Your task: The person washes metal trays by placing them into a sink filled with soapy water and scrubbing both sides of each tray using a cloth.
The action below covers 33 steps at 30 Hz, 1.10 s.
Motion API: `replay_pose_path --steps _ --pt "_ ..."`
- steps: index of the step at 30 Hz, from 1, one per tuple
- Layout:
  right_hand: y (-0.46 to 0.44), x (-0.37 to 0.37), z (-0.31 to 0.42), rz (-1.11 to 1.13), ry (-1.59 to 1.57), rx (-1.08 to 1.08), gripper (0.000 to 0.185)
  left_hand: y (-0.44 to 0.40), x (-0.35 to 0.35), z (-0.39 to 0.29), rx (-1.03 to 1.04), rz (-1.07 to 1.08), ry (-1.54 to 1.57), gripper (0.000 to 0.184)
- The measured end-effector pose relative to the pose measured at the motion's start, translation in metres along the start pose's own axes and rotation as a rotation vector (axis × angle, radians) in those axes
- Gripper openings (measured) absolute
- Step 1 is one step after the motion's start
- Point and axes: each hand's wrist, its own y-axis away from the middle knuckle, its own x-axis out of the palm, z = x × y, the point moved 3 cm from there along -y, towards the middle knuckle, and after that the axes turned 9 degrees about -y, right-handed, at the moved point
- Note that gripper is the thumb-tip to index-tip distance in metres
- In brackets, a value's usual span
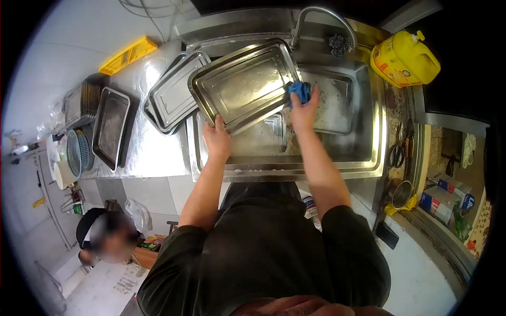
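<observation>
A shiny rectangular metal tray (245,87) is tilted over the left part of the sink (377,131). My left hand (216,138) grips its near edge, thumb and fingers closed around the rim. At the tray's right end, my right hand (305,109) is closed on a blue cloth (299,92), which touches the rim. Another tray (337,102) lies in the sink beneath my right hand. To the left, stacked metal trays (176,95) rest on the counter, partly overlapped by the held tray.
A curved faucet (324,11) rises behind the sink, near a steel scrubber (339,45). A yellow jug (405,59) stands at the back right. On the left counter (153,152) are a dark tray (112,129), a basket (77,152) and a yellow holder (128,56). A person (108,237) is at lower left.
</observation>
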Motion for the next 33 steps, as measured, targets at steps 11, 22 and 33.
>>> replay_pose_path --steps 11,22,33 --pt "-0.05 -0.015 -0.006 -0.352 -0.255 0.675 0.032 0.002 0.013 0.027 -0.135 0.067 0.142 0.019" --pt "-0.029 -0.054 0.008 -0.021 -0.991 0.727 0.028 -0.005 0.017 0.036 -0.126 0.037 0.36 0.025" --pt "-0.039 -0.033 0.003 -0.019 -0.436 0.412 0.02 0.014 0.024 0.012 0.022 0.12 0.002 0.026"
